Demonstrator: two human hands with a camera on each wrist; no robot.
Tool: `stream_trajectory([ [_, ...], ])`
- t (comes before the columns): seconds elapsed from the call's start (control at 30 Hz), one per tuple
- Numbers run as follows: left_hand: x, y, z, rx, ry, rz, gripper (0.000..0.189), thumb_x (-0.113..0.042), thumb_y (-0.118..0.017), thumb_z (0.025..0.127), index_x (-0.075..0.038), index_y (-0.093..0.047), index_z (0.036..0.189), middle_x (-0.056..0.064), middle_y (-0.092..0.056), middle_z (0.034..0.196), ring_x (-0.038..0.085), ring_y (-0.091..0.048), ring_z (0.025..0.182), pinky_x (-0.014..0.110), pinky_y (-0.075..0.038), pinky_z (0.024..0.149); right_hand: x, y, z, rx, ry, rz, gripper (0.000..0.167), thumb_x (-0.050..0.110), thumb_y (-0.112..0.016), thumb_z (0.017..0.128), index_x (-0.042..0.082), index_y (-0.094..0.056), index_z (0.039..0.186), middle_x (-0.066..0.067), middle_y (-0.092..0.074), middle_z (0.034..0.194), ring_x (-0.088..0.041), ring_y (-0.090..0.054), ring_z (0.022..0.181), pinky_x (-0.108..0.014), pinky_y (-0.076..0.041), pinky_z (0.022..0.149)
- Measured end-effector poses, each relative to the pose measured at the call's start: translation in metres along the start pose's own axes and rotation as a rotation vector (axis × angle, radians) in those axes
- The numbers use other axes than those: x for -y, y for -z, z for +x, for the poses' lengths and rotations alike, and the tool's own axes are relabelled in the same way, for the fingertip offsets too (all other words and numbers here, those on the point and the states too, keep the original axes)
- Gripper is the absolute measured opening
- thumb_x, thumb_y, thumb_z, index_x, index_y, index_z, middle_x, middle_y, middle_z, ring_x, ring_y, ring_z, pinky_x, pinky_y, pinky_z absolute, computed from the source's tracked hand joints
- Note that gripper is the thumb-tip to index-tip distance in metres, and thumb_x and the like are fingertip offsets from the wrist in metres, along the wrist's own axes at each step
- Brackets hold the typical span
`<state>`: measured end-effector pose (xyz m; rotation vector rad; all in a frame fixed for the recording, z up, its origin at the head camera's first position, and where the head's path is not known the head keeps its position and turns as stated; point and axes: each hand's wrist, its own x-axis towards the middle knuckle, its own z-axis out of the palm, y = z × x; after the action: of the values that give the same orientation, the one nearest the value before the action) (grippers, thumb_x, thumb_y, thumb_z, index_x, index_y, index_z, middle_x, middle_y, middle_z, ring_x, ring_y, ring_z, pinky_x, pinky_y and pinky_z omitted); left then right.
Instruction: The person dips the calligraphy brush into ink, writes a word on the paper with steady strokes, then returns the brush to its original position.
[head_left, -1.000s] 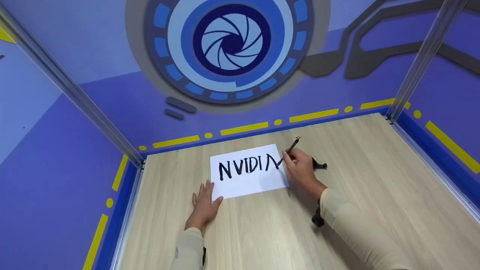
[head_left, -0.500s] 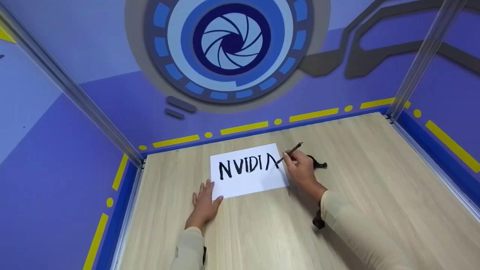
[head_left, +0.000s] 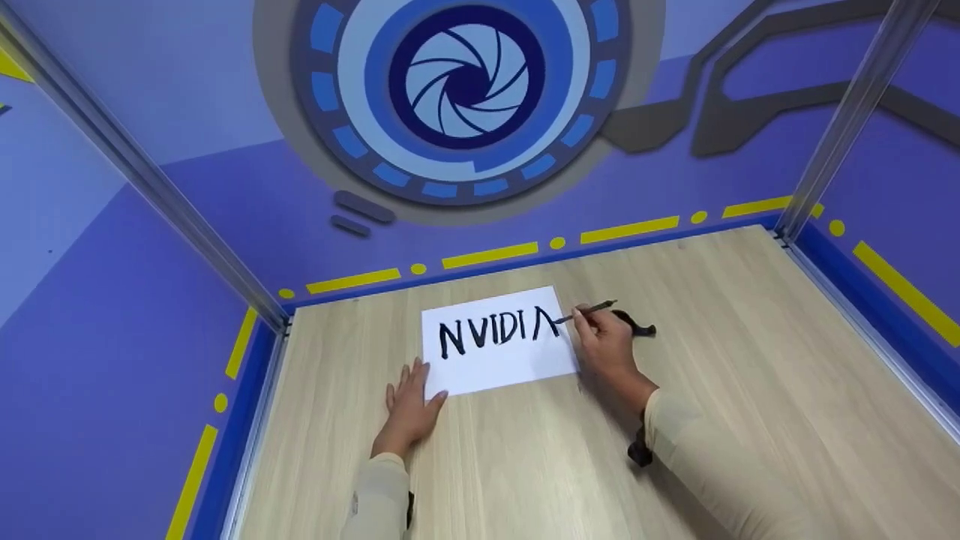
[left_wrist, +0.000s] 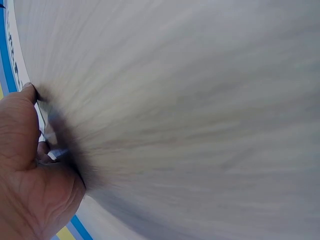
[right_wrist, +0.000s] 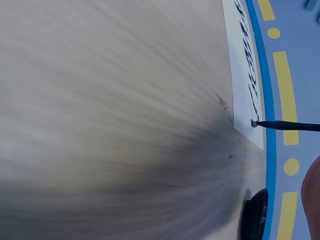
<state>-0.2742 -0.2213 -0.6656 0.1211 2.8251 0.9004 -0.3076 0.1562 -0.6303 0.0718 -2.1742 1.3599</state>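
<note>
A sheet of white paper [head_left: 495, 375] lies on the table, lettered "NVIDIA" in thick black strokes; the last letter shows no crossbar. My left hand [head_left: 409, 409] rests at the sheet's lower left corner, fingers spread, thumb on the bottom edge. In the left wrist view the thumb side of that left hand [left_wrist: 20, 145] shows. My right hand [head_left: 606, 343] pinches a dark, slim calligraphy brush [head_left: 600, 306] beyond the sheet's right edge. The brush's tip touches the last letter's right leg; in the right wrist view the brush [right_wrist: 290, 125] reaches the paper [right_wrist: 242, 100].
A black dish-like object [head_left: 643, 329] with a curved end stands behind my right hand, partly hidden. It appears as a black rounded form [right_wrist: 255, 215] in the right wrist view. Blue printed panels [head_left: 225, 225] wall the wooden table [head_left: 510, 465] at back and sides.
The brush has tilted from steep to much flatter, its rear end swinging down and right. Its tip stays by the last letter's right leg. My left hand keeps its place on the paper.
</note>
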Motion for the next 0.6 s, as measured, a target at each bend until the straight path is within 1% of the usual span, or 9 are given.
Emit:
stream_trajectory([
  [0.17,0.000,0.000,0.000,0.002,0.006,0.009,0.072,-0.037,-0.057,0.110,-0.011,-0.027,0.170,0.013,-0.014,0.182,0.041,-0.005,0.170,0.068,0.006,0.135,-0.002,0.000,-0.004,0.008,-0.040,0.029,0.017,0.011,-0.072,0.102,0.003,-0.080,0.114,-0.011,-0.083,0.109,-0.021,-0.073,0.097,-0.016,-0.054,0.084],
  [0.3,-0.001,0.001,0.000,-0.003,-0.002,0.000,0.072,-0.036,-0.058,0.110,-0.009,-0.028,0.170,0.016,-0.015,0.181,0.043,-0.006,0.169,0.069,0.006,0.134,-0.004,-0.003,-0.008,0.000,-0.065,0.058,0.018,0.011,-0.072,0.102,0.001,-0.080,0.115,-0.011,-0.083,0.110,-0.020,-0.074,0.099,-0.013,-0.054,0.085],
  [0.43,-0.001,0.001,0.000,-0.004,-0.004,-0.002,0.072,-0.036,-0.058,0.110,-0.009,-0.028,0.170,0.016,-0.016,0.181,0.043,-0.006,0.169,0.069,0.006,0.134,-0.006,-0.008,-0.011,-0.023,-0.063,0.089,0.017,0.010,-0.073,0.101,0.001,-0.081,0.114,-0.012,-0.083,0.109,-0.017,-0.074,0.099,-0.009,-0.054,0.084],
  [0.6,-0.001,0.000,0.000,0.001,-0.002,0.004,0.072,-0.037,-0.057,0.110,-0.009,-0.027,0.170,0.015,-0.014,0.182,0.042,-0.005,0.170,0.069,0.007,0.134,-0.002,-0.012,-0.012,-0.010,-0.059,0.121,0.018,0.010,-0.073,0.102,0.002,-0.081,0.114,-0.013,-0.083,0.113,-0.013,-0.074,0.101,-0.007,-0.054,0.085],
])
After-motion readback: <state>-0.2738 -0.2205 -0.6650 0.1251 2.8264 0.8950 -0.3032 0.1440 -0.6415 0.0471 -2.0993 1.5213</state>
